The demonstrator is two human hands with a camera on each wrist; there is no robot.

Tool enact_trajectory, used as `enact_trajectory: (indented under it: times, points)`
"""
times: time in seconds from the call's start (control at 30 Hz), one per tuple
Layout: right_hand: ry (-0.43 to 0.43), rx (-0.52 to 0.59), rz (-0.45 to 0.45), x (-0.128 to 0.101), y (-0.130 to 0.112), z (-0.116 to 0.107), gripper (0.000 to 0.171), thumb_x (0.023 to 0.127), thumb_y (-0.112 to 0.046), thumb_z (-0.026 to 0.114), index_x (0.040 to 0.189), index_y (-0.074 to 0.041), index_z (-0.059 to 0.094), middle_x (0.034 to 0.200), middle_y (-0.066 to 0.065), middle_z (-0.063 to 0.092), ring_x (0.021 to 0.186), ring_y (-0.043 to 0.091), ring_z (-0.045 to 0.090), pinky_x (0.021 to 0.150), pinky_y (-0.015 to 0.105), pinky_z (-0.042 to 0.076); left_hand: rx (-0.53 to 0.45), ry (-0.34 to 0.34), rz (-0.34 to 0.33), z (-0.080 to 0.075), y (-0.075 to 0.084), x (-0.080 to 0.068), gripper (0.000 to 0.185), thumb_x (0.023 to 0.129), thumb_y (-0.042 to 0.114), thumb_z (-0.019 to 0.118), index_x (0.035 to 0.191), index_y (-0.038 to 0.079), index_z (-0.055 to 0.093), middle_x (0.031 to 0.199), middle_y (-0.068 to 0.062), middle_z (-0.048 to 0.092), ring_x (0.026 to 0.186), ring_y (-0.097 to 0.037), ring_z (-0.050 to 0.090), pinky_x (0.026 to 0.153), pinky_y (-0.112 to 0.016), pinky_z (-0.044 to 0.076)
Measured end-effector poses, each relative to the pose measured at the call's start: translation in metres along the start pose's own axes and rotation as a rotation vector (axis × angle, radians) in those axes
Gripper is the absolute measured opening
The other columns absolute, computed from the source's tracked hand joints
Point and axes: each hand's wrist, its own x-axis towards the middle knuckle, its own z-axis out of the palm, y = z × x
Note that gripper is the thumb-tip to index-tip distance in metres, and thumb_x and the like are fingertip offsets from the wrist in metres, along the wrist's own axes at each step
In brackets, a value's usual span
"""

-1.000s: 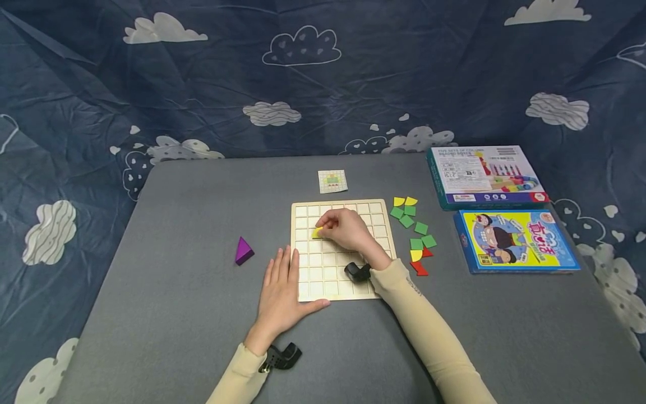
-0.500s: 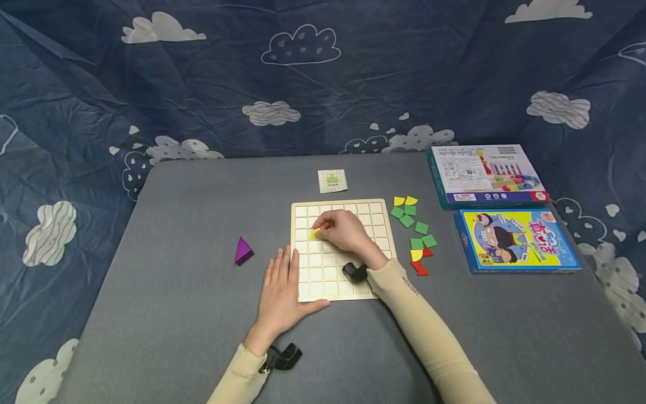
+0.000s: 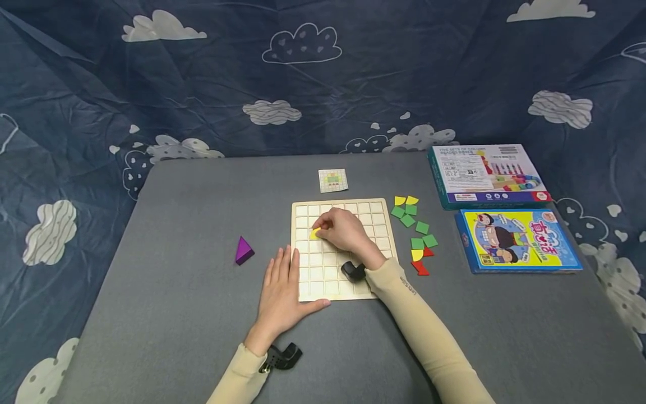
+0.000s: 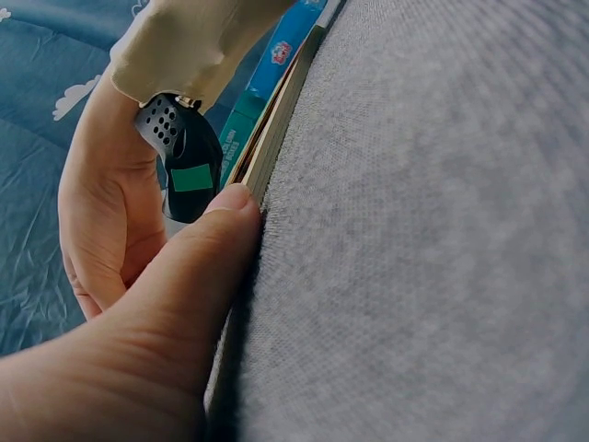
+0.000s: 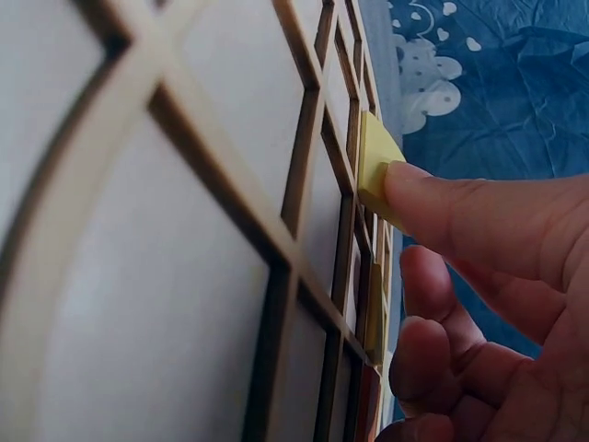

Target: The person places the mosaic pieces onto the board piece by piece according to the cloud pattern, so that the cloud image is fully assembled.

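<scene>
A wooden grid board [image 3: 353, 207] lies on the grey table. My right hand [image 3: 343, 229] is over its upper left part and pinches a small yellow piece [image 3: 315, 233] at one of the cells. The right wrist view shows a fingertip pressing the yellow piece [image 5: 375, 164] against the grid board [image 5: 212, 212]. My left hand [image 3: 281, 292] lies flat with straight fingers at the board's lower left corner. Its thumb [image 4: 198, 267] rests along the board's front edge.
Loose green, yellow and red pieces [image 3: 416, 233] lie right of the board. A purple pyramid [image 3: 244, 250] sits to the left. A small pattern card [image 3: 333, 180] lies behind the board. Two boxes [image 3: 504, 207] lie at the right side of the table.
My right hand has shifted the yellow piece very slightly to the left on the board. The left hand has stayed still.
</scene>
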Motion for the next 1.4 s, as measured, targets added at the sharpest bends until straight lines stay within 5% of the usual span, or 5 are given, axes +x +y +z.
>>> enact_trajectory:
  times: [0.8,1.03,1.4]
  points:
    - [-0.020,-0.049,0.054,-0.004,0.001,-0.001,0.011,0.086,-0.019,0.071,0.094,-0.021,0.078,0.067,-0.007,0.059,0.058,0.013,0.049,0.055,0.029,0.037,0.003,-0.037,-0.016,0.000,0.001,0.001,0.122,0.070,0.080,0.056,0.151,0.000,0.010,0.156,-0.020,0.009,0.143,-0.029,0.001,0.113,-0.041,0.000]
    - [-0.043,-0.017,-0.009,-0.008,0.007,-0.007,0.014,0.087,-0.019,0.069,0.100,-0.018,0.076,0.065,-0.004,0.056,0.059,0.015,0.045,0.057,0.029,0.035,0.010,-0.028,-0.010,0.000,0.000,0.001,0.122,0.070,0.079,0.056,0.151,-0.001,0.010,0.155,-0.020,0.010,0.143,-0.030,0.002,0.113,-0.041,0.000]
    - [0.123,0.131,-0.036,-0.019,0.029,-0.037,0.014,0.088,-0.020,0.069,0.096,-0.010,0.075,0.075,0.001,0.058,0.064,0.018,0.048,0.059,0.031,0.038,0.003,-0.021,-0.009,0.001,0.000,0.001,0.122,0.069,0.079,0.058,0.150,-0.001,0.013,0.155,-0.021,0.010,0.143,-0.031,0.002,0.113,-0.042,0.001]
